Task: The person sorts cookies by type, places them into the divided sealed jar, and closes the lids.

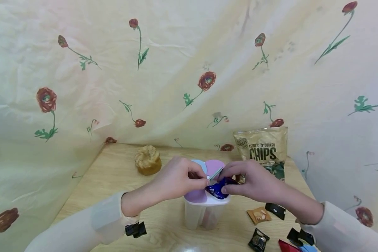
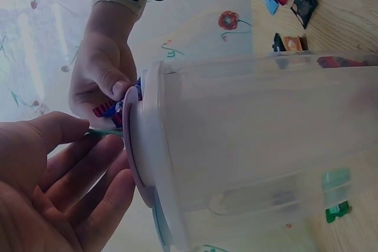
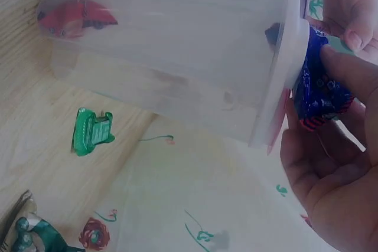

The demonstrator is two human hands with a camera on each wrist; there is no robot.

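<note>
A tall clear plastic container [image 1: 193,215] with a white rim and several pastel flap lids stands on the table. My left hand [image 1: 176,180] pinches the raised pale green lid [image 1: 215,174] between thumb and fingertips. With thumb and fingers, my right hand [image 1: 255,178] grips a shiny blue wrapped snack packet [image 3: 322,90] that has red-striped ends. The packet sits right at the container's opening, partly below the rim. A red packet [image 3: 77,16] shows through the clear wall near the container's bottom. The purple lid [image 1: 195,196] beside my left hand lies down flat.
A brown ring-shaped bun [image 1: 148,160] stands at the back left. At the back right is a chips bag [image 1: 261,145]. Right of the container lie an orange packet [image 1: 259,215], black packets [image 1: 258,240] and a red one [image 1: 288,246]. A green packet [image 3: 93,131] lies behind the container.
</note>
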